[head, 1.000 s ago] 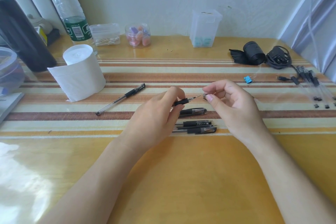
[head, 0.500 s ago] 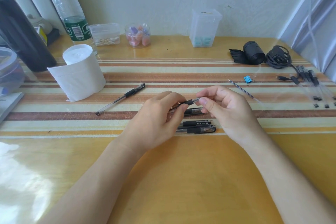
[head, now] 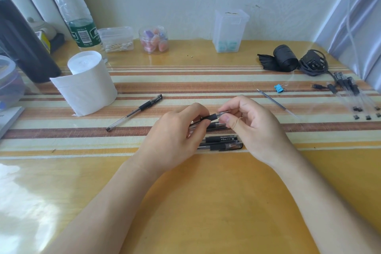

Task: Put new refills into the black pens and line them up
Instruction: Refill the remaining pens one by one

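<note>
Pen in hand: the pen (head: 212, 117) is held just above the table (head: 206, 202) at the middle of the view, with its front end toward 2 o'clock.
Left hand: the left hand (head: 175, 138) grasps the pen at its black rubber sleeve, thumb and fingers curled round the barrel.
Right hand: the right hand (head: 253, 128) pinches the pen's clear front end between thumb and forefinger, and its other fingers are loosely bent.
Step, as I judge: the tip piece is being twisted on or off. I cannot tell which, nor whether the refill inside is a new one.
Row of pens: the row of pens (head: 221, 143) lies at 6 o'clock of the held pen, close together and roughly parallel. It looks like three, but the left hand hides part of them, so the count is unsure.
Lone pen: the lone pen (head: 134, 112) lies slanted at 9 o'clock of the hands, well apart from the row and near the paper roll (head: 88, 82).
Loose refill: the loose refill (head: 274, 102) lies at 2 o'clock of the right hand, just beside a blue clip (head: 278, 88).
Bundle: the bundle (head: 350, 97) of clear sticks with black ends lies at 3 o'clock, by the table's edge; these are probably the spare refills.
Done, likely: the pens in the row look assembled.
Left, likely: close up this pen, lay it in the row, then deal with the lone pen.
</note>
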